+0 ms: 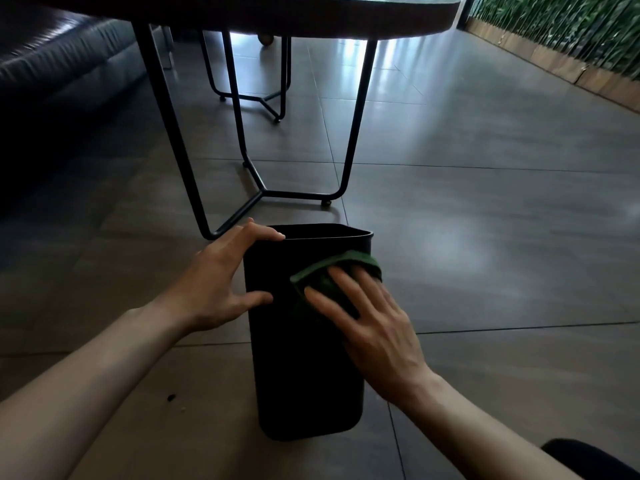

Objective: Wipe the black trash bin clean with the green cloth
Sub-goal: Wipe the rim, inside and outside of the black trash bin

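Nearest the camera, both bare forearms reach forward over the tiled floor point(485, 188); a dark rounded shape at the bottom right corner, cut off, can't tell what. A few small crumbs point(171, 397) lie on the tile left of the bin's base.

Black trash bin point(298, 368) stands on the floor, centre frame, its top leaning away from the person toward the table, open mouth up and empty as far as the dark interior shows. Right hand point(374, 327) is flat, fingers spread, pressing the green cloth point(323, 282) against the upper part of the near face by the right edge; not a fist, just a palm-down press with the cloth bunched under the fingertips. Left hand point(221, 282) is open and braced on the bin's left side, index finger on the rim, thumb lower on the near face, steadying it without closing round it.

Progress, as a judgement: wiping is under way, cloth in contact high on one face. The surface is too dark to tell clean from dirty. Lower near face, other sides, rim and inside likely still to do.

Beyond the bin, a black metal-legged table point(349, 161); dark sofa point(62, 57) far left; green planting point(561, 26) far right.
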`<state>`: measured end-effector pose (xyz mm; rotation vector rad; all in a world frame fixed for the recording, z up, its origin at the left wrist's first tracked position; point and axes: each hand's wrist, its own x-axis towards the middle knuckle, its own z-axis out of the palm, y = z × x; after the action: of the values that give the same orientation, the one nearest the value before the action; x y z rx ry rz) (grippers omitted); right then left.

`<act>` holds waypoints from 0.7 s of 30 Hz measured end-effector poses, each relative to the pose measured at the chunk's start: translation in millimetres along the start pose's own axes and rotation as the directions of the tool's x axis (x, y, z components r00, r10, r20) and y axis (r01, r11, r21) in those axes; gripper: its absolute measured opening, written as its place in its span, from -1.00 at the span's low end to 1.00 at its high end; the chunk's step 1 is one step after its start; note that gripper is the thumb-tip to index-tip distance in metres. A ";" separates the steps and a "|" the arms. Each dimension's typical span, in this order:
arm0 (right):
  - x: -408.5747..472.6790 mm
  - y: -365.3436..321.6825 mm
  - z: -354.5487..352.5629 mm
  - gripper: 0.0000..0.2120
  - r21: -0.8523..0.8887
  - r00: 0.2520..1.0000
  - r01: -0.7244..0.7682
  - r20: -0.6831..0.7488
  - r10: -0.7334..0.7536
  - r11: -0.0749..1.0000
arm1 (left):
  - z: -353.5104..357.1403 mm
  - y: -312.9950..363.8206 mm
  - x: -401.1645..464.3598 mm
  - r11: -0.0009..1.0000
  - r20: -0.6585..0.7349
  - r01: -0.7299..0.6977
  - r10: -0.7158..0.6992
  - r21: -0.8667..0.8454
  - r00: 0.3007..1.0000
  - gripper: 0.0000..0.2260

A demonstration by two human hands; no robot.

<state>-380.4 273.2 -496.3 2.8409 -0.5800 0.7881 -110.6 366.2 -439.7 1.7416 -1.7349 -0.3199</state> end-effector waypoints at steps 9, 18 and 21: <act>-29.2 -11.3 2.7 -0.56 -0.020 0.950 0.300 0.092 -0.297 0.954 | 1.9 0.8 -1.8 1.000 -0.001 0.002 -0.002 -0.007 1.000 -0.28; -10.7 -33.3 -13.2 -0.60 -0.018 0.993 0.111 0.043 -0.110 0.994 | 0.7 2.2 -2.9 1.000 -0.001 0.009 -0.009 -0.008 1.000 -0.28; -23.6 -35.8 -27.5 -0.59 0.124 0.960 0.206 0.168 -0.225 0.971 | -0.5 3.3 -2.9 1.000 0.003 0.010 -0.010 -0.015 1.000 -0.28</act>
<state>-397.6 320.1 -486.2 3.0261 -0.2469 0.5415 -113.2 369.3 -438.1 1.7409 -1.7224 -0.3392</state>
